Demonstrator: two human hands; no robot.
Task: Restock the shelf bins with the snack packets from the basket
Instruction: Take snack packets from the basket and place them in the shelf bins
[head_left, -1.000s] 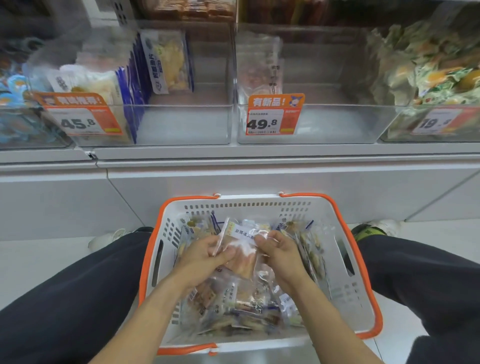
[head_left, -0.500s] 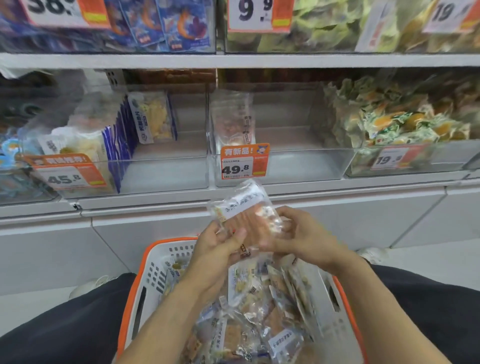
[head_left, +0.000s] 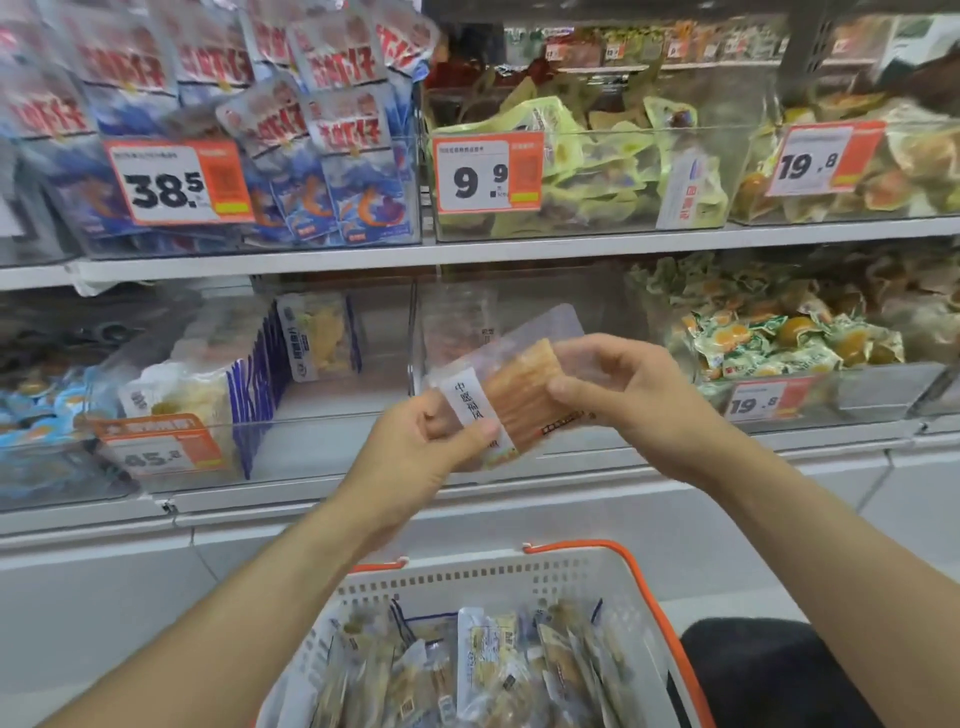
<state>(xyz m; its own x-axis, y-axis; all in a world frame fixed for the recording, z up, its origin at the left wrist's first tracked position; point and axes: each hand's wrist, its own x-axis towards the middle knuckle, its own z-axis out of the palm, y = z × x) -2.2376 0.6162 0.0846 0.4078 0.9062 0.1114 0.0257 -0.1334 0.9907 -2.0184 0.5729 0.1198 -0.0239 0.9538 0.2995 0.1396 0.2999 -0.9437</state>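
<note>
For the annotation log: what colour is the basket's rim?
Orange, on a white slotted basket; only the head view shows it.

Left hand (head_left: 431, 441) and right hand (head_left: 618, 395) both pinch one clear snack packet (head_left: 514, 395), tilted, in front of the middle shelf bin (head_left: 519, 322), which seems nearly bare through blur. White basket (head_left: 613, 577) below holds more packets (head_left: 483, 670)
</note>
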